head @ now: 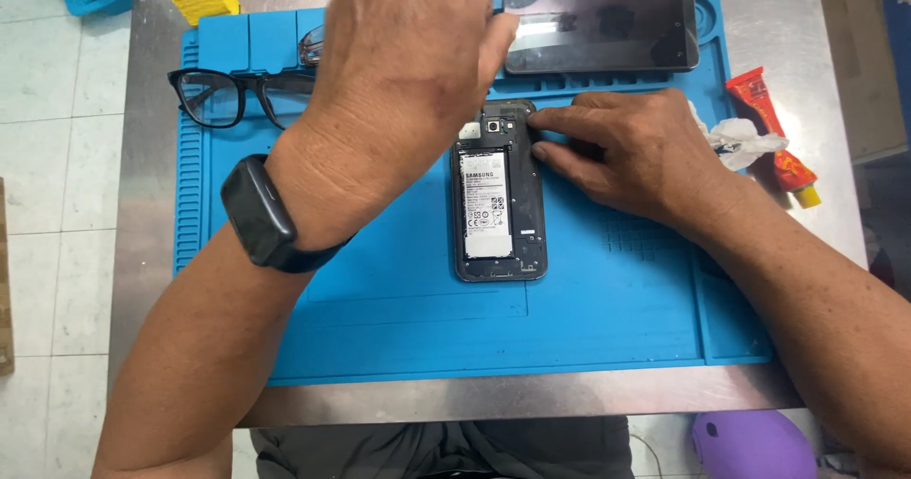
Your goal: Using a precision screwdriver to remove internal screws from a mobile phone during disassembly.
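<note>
Fingers [484,38] of the left hand [399,81] hang bent above the opened phone [500,194], grip unseen; right hand [626,152] fingers press narrowly on its top right edge. It lies flat on the blue mat [607,299], thin, rigid, likely fragile; best held by the side rails. White-labelled battery [486,204] below them; red and yellow tube [773,138] far right.

Black-framed glasses [223,97] on blue mat [607,327]; dark screen panel [600,27] at top; red tube [773,136] right.
</note>
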